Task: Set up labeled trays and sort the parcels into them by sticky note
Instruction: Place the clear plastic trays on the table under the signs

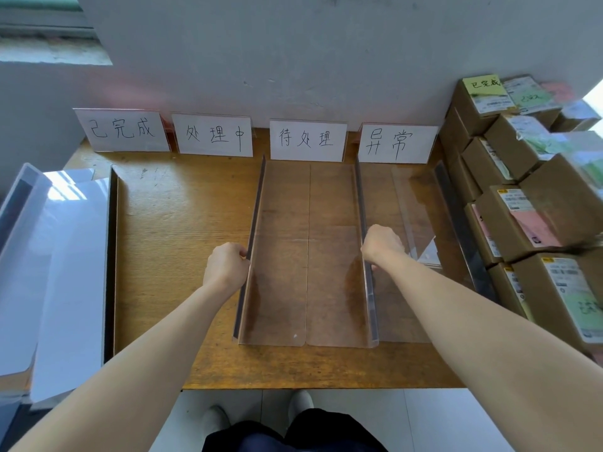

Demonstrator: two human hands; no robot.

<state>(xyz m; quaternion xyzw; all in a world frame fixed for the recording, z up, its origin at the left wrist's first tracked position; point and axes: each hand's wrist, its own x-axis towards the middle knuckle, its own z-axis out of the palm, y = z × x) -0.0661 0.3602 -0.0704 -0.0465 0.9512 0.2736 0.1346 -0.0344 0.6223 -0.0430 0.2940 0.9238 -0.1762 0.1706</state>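
Observation:
A clear acrylic tray (306,288) lies on the wooden table (182,223) below the third white label card (307,139). My left hand (226,267) grips its left wall and my right hand (381,243) grips its right wall. A second clear tray (421,210) lies to its right under the fourth card (396,143). Two more cards (121,129) (213,134) stand at the back left, with bare table in front of them. Brown cardboard parcels (528,220) with green, yellow and pink sticky notes are stacked at the right.
White-filmed acrylic sheets (58,256) lie stacked at the table's left edge, one dark wall standing beside them. A grey wall rises right behind the cards. My feet and the tiled floor show below the table's front edge.

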